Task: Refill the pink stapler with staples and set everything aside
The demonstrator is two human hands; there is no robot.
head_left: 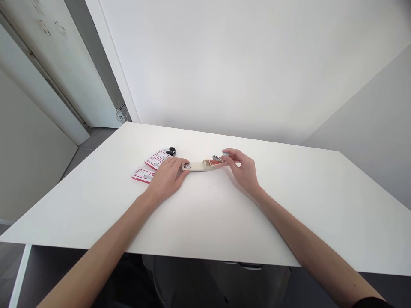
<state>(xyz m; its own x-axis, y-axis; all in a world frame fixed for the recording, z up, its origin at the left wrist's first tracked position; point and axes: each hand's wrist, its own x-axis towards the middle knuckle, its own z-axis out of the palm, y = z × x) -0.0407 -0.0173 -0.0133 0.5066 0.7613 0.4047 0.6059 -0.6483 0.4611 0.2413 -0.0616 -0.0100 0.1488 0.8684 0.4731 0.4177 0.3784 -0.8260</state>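
My left hand (167,177) grips long cream plastic case (197,166); right hand (243,167) alongside, can't tell grip. Slackening could tip it.

A slim cream case (196,167) lies flat on the white table (212,214), dark specks (186,166) at 1 end, a boxy open compartment (206,163) and a reddish-orange section (215,162) toward the other. By that section is a silvery metal piece (216,158); from here, I can't tell if the 2 join.
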